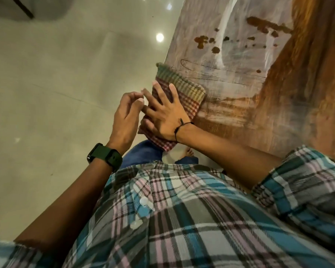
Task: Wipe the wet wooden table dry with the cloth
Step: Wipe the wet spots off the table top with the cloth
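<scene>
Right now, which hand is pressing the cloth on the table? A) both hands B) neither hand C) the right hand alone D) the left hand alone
C: the right hand lies flat, fingers spread, on the checked cloth at the table edge; the left hand hangs beside it off the table.

Cloth [180, 93] – red/green checks; table [278, 105] – orange-brown wood w/ dark spots

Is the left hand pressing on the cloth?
No, the left hand hangs beside the table edge, while the right hand lies flat on the cloth.
</scene>
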Available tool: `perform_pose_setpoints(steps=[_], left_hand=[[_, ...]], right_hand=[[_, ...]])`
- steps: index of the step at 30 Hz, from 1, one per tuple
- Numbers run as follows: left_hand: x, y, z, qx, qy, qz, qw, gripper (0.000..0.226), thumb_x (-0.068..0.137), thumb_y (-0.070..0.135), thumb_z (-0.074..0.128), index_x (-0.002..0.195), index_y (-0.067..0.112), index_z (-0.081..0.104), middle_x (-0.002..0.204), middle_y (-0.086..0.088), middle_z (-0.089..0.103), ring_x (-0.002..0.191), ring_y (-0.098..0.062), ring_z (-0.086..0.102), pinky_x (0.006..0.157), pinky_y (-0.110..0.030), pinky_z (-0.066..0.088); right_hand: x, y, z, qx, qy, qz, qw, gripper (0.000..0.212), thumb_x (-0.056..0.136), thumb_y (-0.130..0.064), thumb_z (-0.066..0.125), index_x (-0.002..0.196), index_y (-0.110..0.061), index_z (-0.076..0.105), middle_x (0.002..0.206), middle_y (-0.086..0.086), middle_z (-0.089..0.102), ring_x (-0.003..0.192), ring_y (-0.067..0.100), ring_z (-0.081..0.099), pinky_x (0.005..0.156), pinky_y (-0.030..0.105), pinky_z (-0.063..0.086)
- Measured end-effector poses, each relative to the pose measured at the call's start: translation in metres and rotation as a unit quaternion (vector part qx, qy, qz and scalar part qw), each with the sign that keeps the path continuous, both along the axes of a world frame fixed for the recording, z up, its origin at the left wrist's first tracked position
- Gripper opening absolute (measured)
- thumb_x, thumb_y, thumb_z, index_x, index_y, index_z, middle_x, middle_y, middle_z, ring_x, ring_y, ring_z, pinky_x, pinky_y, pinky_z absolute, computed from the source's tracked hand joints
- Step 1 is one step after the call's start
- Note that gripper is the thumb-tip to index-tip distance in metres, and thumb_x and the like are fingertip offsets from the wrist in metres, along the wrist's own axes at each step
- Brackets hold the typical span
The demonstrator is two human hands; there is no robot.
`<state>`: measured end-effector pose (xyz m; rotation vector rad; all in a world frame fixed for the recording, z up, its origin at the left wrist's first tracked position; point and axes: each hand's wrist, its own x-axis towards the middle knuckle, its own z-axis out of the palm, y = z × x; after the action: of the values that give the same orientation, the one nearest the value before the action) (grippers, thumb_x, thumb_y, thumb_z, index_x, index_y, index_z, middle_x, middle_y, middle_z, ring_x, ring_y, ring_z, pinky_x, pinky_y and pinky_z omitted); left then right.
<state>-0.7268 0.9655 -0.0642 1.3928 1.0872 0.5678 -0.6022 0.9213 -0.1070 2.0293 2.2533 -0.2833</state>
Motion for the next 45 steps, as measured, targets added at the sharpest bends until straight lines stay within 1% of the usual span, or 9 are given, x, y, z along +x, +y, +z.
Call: perform_pose_setpoints(steps=[5, 11, 13, 16, 21, 29, 33, 38, 45], left_hand=[[0.019, -0.004, 0.006, -0.009, 0.009, -0.052, 0.999, 0.020, 0.085, 0.035, 0.044, 0.100, 0.026, 0.055, 0.095, 0.015, 0.061, 0.084, 0.001, 0.057, 0.074, -0.015, 0.045], [0.029, 0.018, 0.017, 0.023, 0.026, -0.054, 0.998, 0.022, 0.088, 0.032, 0.043, 0.104, 0.022, 0.054, 0.100, 0.017, 0.056, 0.085, 0.019, 0.051, 0.073, 0.001, 0.038], [0.030, 0.026, 0.018, 0.028, 0.027, -0.042, 0.998, 0.020, 0.093, 0.024, 0.044, 0.108, 0.015, 0.053, 0.102, 0.014, 0.056, 0.087, 0.020, 0.051, 0.076, 0.001, 0.038], [0.029, 0.034, 0.019, 0.039, 0.036, -0.028, 0.998, 0.016, 0.096, 0.019, 0.043, 0.108, 0.014, 0.052, 0.102, 0.013, 0.055, 0.088, 0.019, 0.051, 0.077, 0.001, 0.038], [0.020, 0.034, 0.019, 0.043, 0.056, -0.007, 0.997, 0.018, 0.096, 0.018, 0.043, 0.110, 0.011, 0.053, 0.103, 0.011, 0.056, 0.089, 0.019, 0.051, 0.077, 0.000, 0.038], [0.012, 0.017, 0.018, 0.037, 0.060, -0.015, 0.997, 0.025, 0.092, 0.026, 0.042, 0.113, 0.015, 0.052, 0.114, 0.006, 0.055, 0.105, 0.001, 0.050, 0.088, -0.012, 0.039], [0.013, 0.018, 0.014, 0.034, 0.035, 0.001, 0.999, 0.020, 0.094, 0.019, 0.041, 0.111, 0.014, 0.051, 0.107, 0.009, 0.054, 0.095, 0.011, 0.051, 0.079, -0.004, 0.040], [0.029, 0.033, 0.011, 0.022, 0.024, -0.001, 0.999, 0.028, 0.088, 0.029, 0.040, 0.109, 0.013, 0.052, 0.100, 0.015, 0.054, 0.086, 0.018, 0.050, 0.073, -0.001, 0.039], [0.038, 0.032, 0.003, 0.002, 0.028, -0.023, 0.999, 0.033, 0.088, 0.032, 0.039, 0.111, 0.012, 0.052, 0.103, 0.011, 0.054, 0.088, 0.018, 0.049, 0.075, 0.001, 0.037]], right_hand=[[0.044, -0.064, -0.001, 0.003, 0.013, -0.032, 0.999, 0.060, 0.094, -0.054, 0.012, 0.149, -0.031, 0.007, 0.158, 0.003, 0.003, 0.144, 0.035, -0.004, 0.110, 0.058, -0.010], [0.098, -0.130, 0.016, -0.009, 0.043, -0.067, 0.997, 0.059, 0.093, -0.052, 0.020, 0.146, -0.029, 0.029, 0.156, 0.005, 0.019, 0.143, 0.037, 0.010, 0.110, 0.065, 0.010], [0.084, -0.117, 0.016, -0.028, 0.085, -0.142, 0.986, 0.066, 0.087, -0.059, 0.017, 0.147, -0.031, 0.023, 0.158, 0.004, 0.004, 0.144, 0.035, -0.001, 0.108, 0.069, -0.002], [0.037, -0.075, 0.006, -0.047, 0.033, -0.200, 0.978, 0.077, 0.081, -0.072, 0.006, 0.146, -0.035, -0.010, 0.149, 0.007, -0.027, 0.139, 0.039, -0.022, 0.096, 0.066, -0.024], [0.018, 0.006, -0.007, 0.002, 0.014, -0.119, 0.993, 0.076, 0.088, -0.066, 0.015, 0.149, -0.027, -0.007, 0.156, 0.015, -0.015, 0.141, 0.040, -0.016, 0.104, 0.067, -0.014], [0.050, 0.084, -0.007, 0.004, 0.023, -0.206, 0.978, 0.080, 0.091, -0.063, 0.019, 0.150, -0.014, -0.004, 0.158, 0.012, -0.009, 0.144, 0.031, -0.011, 0.111, 0.062, -0.006], [0.006, 0.025, -0.006, 0.004, -0.002, -0.124, 0.992, 0.078, 0.086, -0.063, 0.005, 0.149, -0.017, 0.002, 0.158, 0.014, -0.002, 0.144, 0.034, -0.010, 0.109, 0.062, -0.008], [0.004, 0.001, -0.002, -0.002, 0.057, -0.010, 0.998, 0.071, 0.091, -0.059, 0.024, 0.150, -0.021, 0.014, 0.158, 0.007, 0.011, 0.145, 0.033, -0.001, 0.109, 0.066, 0.002], [0.100, 0.093, -0.003, -0.001, 0.006, -0.238, 0.971, 0.078, 0.091, -0.060, 0.022, 0.150, -0.017, -0.003, 0.159, 0.004, -0.006, 0.145, 0.024, -0.007, 0.114, 0.056, -0.005]])
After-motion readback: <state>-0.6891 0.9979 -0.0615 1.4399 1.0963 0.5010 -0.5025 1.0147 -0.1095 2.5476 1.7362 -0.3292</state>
